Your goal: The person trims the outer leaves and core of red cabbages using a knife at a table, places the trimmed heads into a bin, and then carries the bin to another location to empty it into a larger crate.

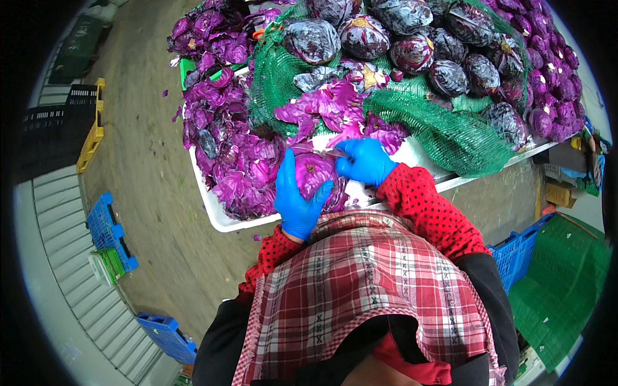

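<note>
A peeled red cabbage (315, 172) sits in front of me at the near edge of the table, between my two blue-gloved hands. My left hand (297, 202) lies along its left side, fingers stretched upward and the thumb spread across its front. My right hand (365, 161) is closed at the cabbage's upper right. A thin, blade-like strip reaches left from its fingers over the cabbage; what it is I cannot make out. Loose purple leaves (331, 106) lie just beyond. On the left, a white tray (222, 222) is heaped with stripped leaves (241, 177).
Unpeeled dark red cabbages (364, 36) are piled on green netting (444, 128) at the back. Peeled cabbages (557, 96) are stacked far right. Blue pallets (111, 228) and a black crate (58, 125) stand left on the floor; a blue crate (515, 257) stands right.
</note>
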Available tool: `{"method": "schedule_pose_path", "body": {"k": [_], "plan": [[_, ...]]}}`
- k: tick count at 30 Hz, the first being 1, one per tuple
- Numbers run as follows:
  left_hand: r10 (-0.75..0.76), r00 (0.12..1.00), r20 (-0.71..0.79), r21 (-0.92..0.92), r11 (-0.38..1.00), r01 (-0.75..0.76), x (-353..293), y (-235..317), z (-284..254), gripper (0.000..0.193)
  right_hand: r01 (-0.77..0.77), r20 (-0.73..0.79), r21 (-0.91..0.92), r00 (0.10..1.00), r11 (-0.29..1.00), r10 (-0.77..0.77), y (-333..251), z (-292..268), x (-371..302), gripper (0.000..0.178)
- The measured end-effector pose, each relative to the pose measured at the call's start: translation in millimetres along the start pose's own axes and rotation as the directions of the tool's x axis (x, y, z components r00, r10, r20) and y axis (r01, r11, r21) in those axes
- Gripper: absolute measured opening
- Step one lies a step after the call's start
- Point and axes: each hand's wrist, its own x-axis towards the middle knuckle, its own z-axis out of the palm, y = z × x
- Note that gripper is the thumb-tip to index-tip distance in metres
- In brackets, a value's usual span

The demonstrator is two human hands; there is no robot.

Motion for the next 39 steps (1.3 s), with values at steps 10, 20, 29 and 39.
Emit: {"method": "schedule_pose_path", "body": {"k": [10, 20, 29, 39], "plan": [[-0.367, 0.924, -0.109, -0.465, 0.840, 0.279, 11.5, -3.6, 14.2, 0.075, -0.312, 0.120, 0.149, 0.948, 0.938, 0.296, -50.8, -49.1, 10.7, 0.055], [-0.444, 0.890, -0.108, -0.510, 0.793, 0.333, 13.7, 0.3, 18.9, 0.068, -0.354, 0.119, 0.459, 0.934, 0.815, 0.338, -25.0, -22.6, -17.3, 0.038], [-0.424, 0.905, 0.031, -0.784, 0.551, 0.285, 10.5, -43.4, 0.3, 0.055, -0.337, -0.120, 0.426, 0.899, 0.840, 0.422, -3.2, 2.0, 15.6, 0.018], [-0.280, 0.900, 0.335, -0.930, 0.052, 0.363, 23.9, -74.4, -29.5, 0.074, -0.408, 0.361, 0.393, 0.893, 0.824, 0.270, -69.2, -35.7, 48.2, 0.069]]}}
